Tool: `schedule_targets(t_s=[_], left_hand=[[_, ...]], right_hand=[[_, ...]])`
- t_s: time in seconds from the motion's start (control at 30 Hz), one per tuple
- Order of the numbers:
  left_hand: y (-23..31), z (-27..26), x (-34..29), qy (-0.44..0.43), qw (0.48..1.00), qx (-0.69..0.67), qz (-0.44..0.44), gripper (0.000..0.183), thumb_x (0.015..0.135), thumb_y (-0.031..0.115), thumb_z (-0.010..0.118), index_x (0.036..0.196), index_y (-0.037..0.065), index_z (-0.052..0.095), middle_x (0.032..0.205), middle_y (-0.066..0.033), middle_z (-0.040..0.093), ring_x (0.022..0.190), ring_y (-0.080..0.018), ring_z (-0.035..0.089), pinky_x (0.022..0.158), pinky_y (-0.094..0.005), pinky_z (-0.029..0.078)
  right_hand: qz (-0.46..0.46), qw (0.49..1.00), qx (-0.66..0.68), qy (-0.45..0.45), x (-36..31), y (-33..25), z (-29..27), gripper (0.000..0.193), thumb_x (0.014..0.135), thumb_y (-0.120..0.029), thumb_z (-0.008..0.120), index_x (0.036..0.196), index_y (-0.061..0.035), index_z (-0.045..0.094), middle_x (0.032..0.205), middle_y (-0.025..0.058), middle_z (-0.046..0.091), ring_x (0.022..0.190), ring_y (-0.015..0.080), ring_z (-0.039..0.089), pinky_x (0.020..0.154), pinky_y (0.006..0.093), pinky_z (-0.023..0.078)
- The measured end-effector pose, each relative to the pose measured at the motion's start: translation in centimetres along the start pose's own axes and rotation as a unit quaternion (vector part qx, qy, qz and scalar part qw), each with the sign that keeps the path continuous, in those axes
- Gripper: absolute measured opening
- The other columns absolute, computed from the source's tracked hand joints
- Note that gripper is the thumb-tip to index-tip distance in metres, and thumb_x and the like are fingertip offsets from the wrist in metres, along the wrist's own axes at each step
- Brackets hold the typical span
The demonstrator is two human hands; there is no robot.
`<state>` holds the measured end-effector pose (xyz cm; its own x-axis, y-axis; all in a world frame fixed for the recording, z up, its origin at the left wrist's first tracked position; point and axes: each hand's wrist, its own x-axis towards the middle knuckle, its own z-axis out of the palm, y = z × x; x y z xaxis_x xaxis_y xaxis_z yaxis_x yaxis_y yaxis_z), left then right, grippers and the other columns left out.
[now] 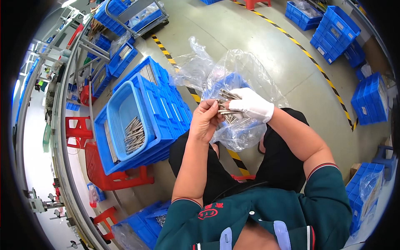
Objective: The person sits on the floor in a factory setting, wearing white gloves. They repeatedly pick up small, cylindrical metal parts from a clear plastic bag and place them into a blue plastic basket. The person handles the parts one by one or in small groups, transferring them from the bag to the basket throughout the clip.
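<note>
My right hand (253,106), in a white glove, is closed round a bunch of short metal rods (225,95) whose ends stick out to the left. My bare left hand (204,120) is closed, its fingertips pinched at the ends of those rods; its grip hides exactly what it holds. Below both hands, between my knees, a clear plastic bag (237,137) lines a blue container, and more rods show inside it. At my left, a light blue basket (121,98) holds a heap of similar short rods (134,134).
The basket rests on stacked blue crates (166,104) with long rods at their sides, beside a red stool (98,168). A metal-framed bench (62,125) runs along the left. More blue crates (333,31) stand at right. Yellow-black tape (300,46) marks the floor.
</note>
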<state>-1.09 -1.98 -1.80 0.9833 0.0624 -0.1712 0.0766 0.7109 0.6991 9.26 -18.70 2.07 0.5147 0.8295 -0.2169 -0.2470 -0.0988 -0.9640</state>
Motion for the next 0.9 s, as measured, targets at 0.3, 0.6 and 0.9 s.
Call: schedule_targets(t_s=[0.3,0.6,0.9], left_hand=[[1.3,0.7,-0.4,0.082,0.972,0.211,0.064,0.019,0.083,0.009,0.067,0.095,-0.004,0.062,0.082,-0.0063,0.063,0.068,-0.0128,0.057,0.063,-0.0246,0.046],[2.6,1.1,-0.5,0.138,0.967,0.186,0.109,0.013,0.085,0.011,0.066,0.091,-0.001,0.062,0.074,-0.005,0.062,0.063,-0.0103,0.055,0.058,-0.0219,0.044],[1.9,0.9,-0.5,0.084,0.972,0.201,0.094,0.012,0.084,0.009,0.068,0.09,-0.001,0.062,0.075,-0.0042,0.062,0.062,-0.0099,0.054,0.059,-0.0226,0.043]], right_hand=[[-0.041,0.998,-0.036,0.012,0.0,-1.1,0.9,0.023,0.087,-0.027,0.06,0.087,-0.0035,0.061,0.065,0.0001,0.055,0.054,0.0073,0.047,0.049,0.0235,0.036],[-0.065,0.99,-0.118,0.026,0.3,0.1,-0.6,0.029,0.084,-0.028,0.063,0.088,0.0007,0.06,0.069,0.0032,0.058,0.062,0.0115,0.05,0.057,0.0289,0.042],[-0.061,0.975,-0.213,0.006,-0.1,-0.3,-0.1,0.031,0.085,-0.03,0.063,0.089,0.0001,0.059,0.066,0.0081,0.055,0.063,0.0137,0.051,0.059,0.0309,0.042]])
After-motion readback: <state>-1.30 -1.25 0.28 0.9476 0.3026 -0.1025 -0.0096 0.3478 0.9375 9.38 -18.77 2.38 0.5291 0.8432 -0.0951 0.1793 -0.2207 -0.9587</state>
